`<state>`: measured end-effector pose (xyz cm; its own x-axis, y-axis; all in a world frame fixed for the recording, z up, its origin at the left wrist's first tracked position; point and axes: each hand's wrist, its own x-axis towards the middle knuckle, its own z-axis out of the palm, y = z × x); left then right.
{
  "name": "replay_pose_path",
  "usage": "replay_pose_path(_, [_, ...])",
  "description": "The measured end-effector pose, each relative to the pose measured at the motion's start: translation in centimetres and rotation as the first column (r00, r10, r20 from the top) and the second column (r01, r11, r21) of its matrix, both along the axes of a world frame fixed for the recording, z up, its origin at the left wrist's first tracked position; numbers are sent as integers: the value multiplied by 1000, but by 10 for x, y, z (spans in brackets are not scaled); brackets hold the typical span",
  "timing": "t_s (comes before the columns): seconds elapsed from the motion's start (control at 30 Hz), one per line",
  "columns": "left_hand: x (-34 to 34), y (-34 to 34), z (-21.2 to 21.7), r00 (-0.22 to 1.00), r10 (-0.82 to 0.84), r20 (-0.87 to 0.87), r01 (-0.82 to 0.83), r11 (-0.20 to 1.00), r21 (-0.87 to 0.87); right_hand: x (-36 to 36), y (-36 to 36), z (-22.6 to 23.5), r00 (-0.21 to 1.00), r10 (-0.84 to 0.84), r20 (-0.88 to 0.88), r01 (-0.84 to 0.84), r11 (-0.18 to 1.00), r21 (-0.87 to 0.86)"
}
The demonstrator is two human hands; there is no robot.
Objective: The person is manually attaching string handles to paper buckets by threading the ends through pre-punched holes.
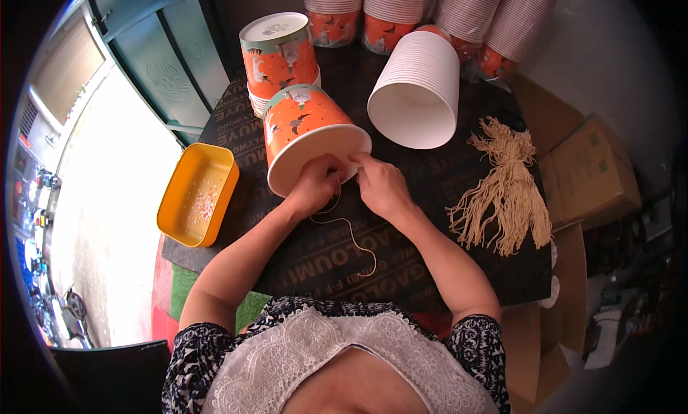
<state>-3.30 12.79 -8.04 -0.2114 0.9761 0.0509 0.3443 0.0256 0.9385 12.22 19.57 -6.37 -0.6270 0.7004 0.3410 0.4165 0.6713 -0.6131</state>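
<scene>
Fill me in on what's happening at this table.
A person has an orange bucket tilted on the table, mouth toward them. The left hand is at its mouth with a cord trailing from it; the right hand touches the rim. A yellow tub sits left, a cord bundle right.

1. Far edge of the bench [430, 263]: four wrapped bucket stacks [393, 13]; the buckets in each are too tightly nested to count.
2. Toward the far left corner: one upturned bucket stack [279, 63].
3. Right of it: one white nested stack [416, 84] on its side.
4. Mid-bench: one tilted orange bucket [308, 117].
5. Near edge: one loose cord [352, 233].
6. Right edge: one cord bundle [502, 192], its strands uncountable.
7. Left edge: one yellow tray [179, 192].
</scene>
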Motion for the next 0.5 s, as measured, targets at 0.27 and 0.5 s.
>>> replay_pose_path(0.27, [1, -5, 6, 994, -28, 110, 25, 999, 27, -4, 10, -17, 984, 107, -139, -105, 994, 18])
replay_pose_path(0.5, [2, -7, 5, 995, -20, 101, 16, 999, 46, -6, 7, -15, 990, 89, -112, -95, 994, -49])
